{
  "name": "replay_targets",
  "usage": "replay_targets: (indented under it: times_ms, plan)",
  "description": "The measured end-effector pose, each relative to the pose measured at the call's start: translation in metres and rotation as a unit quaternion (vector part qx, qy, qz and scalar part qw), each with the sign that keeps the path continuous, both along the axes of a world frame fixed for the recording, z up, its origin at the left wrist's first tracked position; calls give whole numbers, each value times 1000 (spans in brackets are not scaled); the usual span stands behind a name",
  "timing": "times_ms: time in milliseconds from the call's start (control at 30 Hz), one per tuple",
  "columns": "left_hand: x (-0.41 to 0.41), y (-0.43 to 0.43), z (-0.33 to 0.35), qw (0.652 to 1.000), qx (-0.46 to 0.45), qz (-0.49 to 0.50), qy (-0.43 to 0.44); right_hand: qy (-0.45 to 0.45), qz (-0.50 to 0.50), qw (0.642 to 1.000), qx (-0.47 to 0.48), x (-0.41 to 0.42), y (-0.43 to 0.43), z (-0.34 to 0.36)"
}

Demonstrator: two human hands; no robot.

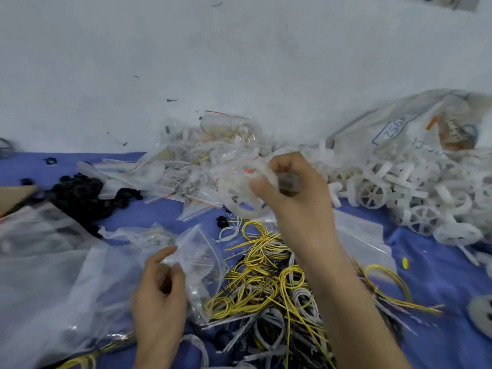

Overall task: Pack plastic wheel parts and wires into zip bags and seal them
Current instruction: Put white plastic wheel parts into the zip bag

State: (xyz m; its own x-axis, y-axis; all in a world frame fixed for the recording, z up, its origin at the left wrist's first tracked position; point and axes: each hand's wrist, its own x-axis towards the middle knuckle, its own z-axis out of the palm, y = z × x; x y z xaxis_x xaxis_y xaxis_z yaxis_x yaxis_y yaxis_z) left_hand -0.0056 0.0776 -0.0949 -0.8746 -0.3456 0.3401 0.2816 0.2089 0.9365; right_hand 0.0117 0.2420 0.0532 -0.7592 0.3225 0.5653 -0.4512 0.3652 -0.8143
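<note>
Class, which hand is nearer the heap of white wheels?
Right. The right hand, gripping a white ring, is just left of the heap; the left hand, holding a zip bag, is lower, far left.

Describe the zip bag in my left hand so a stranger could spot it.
Start at the yellow wire tangle on the blue cloth. Just left of it, the left hand pinches a clear zip bag. Unlike the heaped bags beyond, it is held up.

The large translucent plastic sack (354,134) on the right carries a blue-framed number (396,129), upside down from here, that reads 1952. The blue characters beside it and the handwriting on its orange label (456,131) are too blurred to read.
</note>
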Motion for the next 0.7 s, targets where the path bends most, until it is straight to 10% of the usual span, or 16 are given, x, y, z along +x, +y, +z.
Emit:
replay_targets:
  times_ms: [700]
  plan:
    - [36,-13,26,975,-143,55,161,-328,320,875,157,-7,-68,-57]
